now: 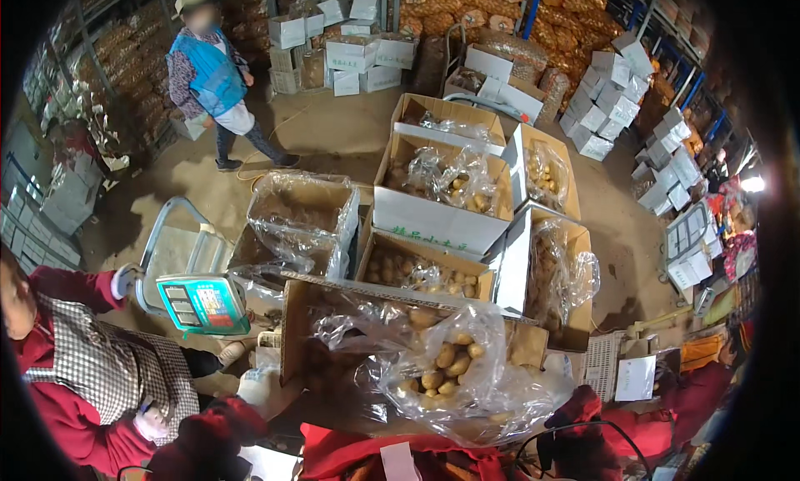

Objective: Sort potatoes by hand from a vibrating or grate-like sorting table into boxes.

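A cardboard box [412,293] stands right in front of me, lined with clear plastic bags. Small potatoes [451,363] show through the bag at its near right part. My left hand [265,384], in a white glove, grips the box's left end. At the opposite end, my gloved right hand [558,370] holds on too, partly covered by the plastic liner [462,406]. Its fingers are hidden. Just beyond stands another box of potatoes [425,273], with a white box [437,221] behind that.
Two white boxes [522,268] with plastic liners stand at the right. Plastic-lined boxes [303,221] sit left of the stack. At left, a co-worker in a checkered apron [119,368] touches a metal handle [147,256] near a scale display [203,304]. Another person [212,74] stands farther back.
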A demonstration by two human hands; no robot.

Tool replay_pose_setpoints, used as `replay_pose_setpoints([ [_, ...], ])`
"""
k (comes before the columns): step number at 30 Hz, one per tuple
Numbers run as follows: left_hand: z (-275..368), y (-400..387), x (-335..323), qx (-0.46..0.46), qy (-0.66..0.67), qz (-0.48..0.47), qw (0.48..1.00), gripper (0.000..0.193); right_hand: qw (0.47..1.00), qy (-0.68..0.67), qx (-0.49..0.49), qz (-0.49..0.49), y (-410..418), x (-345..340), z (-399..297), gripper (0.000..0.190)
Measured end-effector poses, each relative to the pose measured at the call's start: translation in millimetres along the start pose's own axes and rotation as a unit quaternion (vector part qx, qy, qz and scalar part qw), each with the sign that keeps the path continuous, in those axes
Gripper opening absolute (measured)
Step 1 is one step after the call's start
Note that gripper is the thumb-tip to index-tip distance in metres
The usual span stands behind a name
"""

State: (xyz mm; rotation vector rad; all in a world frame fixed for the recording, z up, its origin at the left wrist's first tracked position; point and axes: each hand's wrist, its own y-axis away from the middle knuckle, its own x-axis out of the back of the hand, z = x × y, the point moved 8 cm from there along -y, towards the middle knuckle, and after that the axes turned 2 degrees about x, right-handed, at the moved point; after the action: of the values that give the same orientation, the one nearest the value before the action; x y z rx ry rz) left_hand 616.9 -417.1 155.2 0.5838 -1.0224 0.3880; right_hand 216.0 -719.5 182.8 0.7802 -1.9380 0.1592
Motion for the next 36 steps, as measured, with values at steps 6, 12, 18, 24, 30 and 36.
replay_pose_setpoints([
  [6,31.1,-80.1,25.9,-0.011,-0.055,-0.100,0.993,0.054,0.998,-0.045,-0.016,0.049,-16.4,18.0,14.2,0.029],
  [12,86.5,-190.3,26.0,-0.157,0.096,-0.198,0.963,0.051,0.988,-0.074,-0.091,0.102,-15.1,22.3,-0.3,0.030],
  [18,72.9,-283.6,-20.4,-0.139,0.032,-0.339,0.930,0.052,0.969,-0.116,-0.165,0.145,-21.9,14.3,-24.5,0.032],
  [24,46.6,-332.7,-56.5,-0.153,0.010,-0.403,0.902,0.059,0.952,-0.122,-0.208,0.188,-36.4,25.7,-48.4,0.023],
  [30,9.7,-335.6,-67.3,-0.102,-0.006,-0.405,0.908,0.066,0.962,-0.054,-0.205,0.170,-72.0,52.5,-93.4,0.010],
  [36,66.9,-324.6,-45.3,-0.149,0.065,-0.427,0.890,0.062,0.946,-0.090,-0.258,0.173,-43.9,49.8,-89.1,0.011],
])
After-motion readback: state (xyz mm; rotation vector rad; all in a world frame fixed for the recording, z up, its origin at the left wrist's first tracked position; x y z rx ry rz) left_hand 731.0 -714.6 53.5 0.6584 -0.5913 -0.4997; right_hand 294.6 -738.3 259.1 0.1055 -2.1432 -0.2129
